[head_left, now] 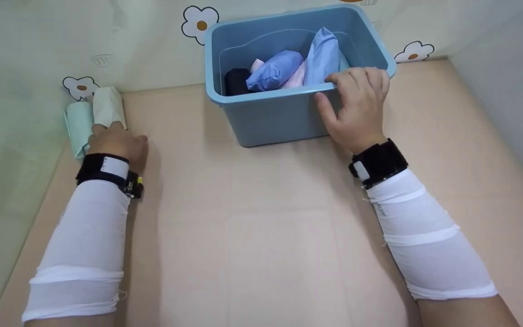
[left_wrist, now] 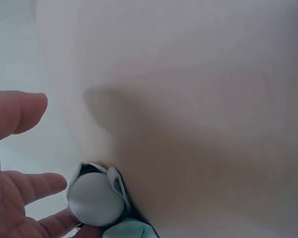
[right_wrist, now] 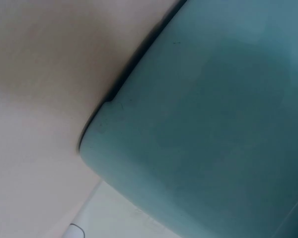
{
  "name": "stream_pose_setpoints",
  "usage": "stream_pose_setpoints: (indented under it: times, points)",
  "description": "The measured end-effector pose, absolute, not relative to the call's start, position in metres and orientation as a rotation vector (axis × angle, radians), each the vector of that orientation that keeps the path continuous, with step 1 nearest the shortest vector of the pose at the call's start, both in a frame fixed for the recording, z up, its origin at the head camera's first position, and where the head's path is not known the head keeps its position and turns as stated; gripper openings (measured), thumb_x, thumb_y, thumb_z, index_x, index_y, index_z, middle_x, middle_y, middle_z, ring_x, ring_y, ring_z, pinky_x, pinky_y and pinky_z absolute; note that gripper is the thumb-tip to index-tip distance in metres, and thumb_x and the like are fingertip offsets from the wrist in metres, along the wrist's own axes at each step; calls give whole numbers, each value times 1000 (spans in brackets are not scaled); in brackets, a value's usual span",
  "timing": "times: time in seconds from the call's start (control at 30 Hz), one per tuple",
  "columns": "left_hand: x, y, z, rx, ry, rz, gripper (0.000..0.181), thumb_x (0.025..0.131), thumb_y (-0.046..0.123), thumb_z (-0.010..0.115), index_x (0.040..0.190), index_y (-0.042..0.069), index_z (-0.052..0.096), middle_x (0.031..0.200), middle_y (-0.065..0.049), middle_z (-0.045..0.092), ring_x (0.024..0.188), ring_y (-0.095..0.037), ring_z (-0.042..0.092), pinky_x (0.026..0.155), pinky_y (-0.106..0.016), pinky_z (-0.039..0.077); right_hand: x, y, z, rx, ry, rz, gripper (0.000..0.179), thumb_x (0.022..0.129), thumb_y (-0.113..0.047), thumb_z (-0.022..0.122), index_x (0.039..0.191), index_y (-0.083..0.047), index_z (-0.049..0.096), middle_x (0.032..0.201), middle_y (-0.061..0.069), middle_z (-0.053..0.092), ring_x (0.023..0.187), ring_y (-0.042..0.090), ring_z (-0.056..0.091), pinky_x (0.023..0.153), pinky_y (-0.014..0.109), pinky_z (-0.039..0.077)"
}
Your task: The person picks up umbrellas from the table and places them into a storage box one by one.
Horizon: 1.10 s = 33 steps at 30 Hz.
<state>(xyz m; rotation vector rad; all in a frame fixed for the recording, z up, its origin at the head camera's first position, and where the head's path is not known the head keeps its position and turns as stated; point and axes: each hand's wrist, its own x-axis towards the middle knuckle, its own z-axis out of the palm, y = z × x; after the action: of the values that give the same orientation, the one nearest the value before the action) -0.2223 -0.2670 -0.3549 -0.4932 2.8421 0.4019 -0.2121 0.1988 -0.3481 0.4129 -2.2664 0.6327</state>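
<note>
My left hand [head_left: 118,143] is at the near end of a cream cloth-wrapped roll [head_left: 108,106], with a mint-green roll [head_left: 80,127] lying just left of it. In the left wrist view, the thumb and fingers are spread, and the lower fingertips reach the side of the cream roll [left_wrist: 97,198], whose round pale end faces the camera. Across the table, my right hand [head_left: 359,106] grips the front rim of a blue plastic bin [head_left: 279,118], thumb outside and fingers over the edge. Only the bin's wall [right_wrist: 213,124] fills the right wrist view.
Inside the bin lie a blue wrapped bundle [head_left: 275,70], a taller blue one [head_left: 323,56], a black item [head_left: 236,81] and something pink [head_left: 295,77]. Behind it rises a pale wall with flower prints [head_left: 201,25]. A light peach cover [head_left: 243,227] lies over the table.
</note>
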Motion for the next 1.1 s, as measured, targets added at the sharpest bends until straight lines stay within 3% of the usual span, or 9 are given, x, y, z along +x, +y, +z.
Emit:
stream_pose_setpoints:
  times: [0.23,0.53,0.63,0.8,0.97,1.1]
  points:
    - [-225,-276,-359,-571,2894,484,59,104,26,43,152,-9,37,141,-43,34,116,-59,51,90,-64,49,-212,198,-348,418,-2267,637,50,100,-48,51,115,-5,70,107,17,64,111,36,48,107,57,23]
    - [-230,-280,-358,-412,2931,363,52,101,29,56,136,-9,52,127,-41,52,112,-56,56,89,-65,49,-212,198,-347,418,-2253,663,49,100,-47,52,115,-4,70,107,17,65,111,36,48,107,57,24]
    - [-229,-276,-361,-501,2914,415,61,101,35,57,143,-8,45,134,-43,44,111,-58,54,88,-63,50,-212,200,-347,421,-2263,656,50,100,-48,52,115,-4,70,107,18,65,112,37,48,107,57,23]
    - [-225,-274,-364,-665,2871,574,68,105,33,52,163,7,27,145,-44,31,102,-45,55,77,-48,51,-211,198,-348,425,-2241,707,51,98,-49,54,114,-3,71,106,18,65,110,37,48,108,58,22]
    - [-233,-270,-367,-726,2847,622,67,101,13,48,164,16,25,145,-45,31,102,-43,52,72,-44,50,-210,202,-348,405,-2248,708,52,98,-49,55,114,-3,71,107,19,66,110,38,47,108,58,21]
    - [-233,-273,-366,-716,2796,626,71,102,14,45,167,19,17,143,-46,32,109,-45,48,70,-44,51,-212,198,-348,416,-2248,703,53,98,-50,54,115,-3,71,107,19,66,111,38,47,108,58,22]
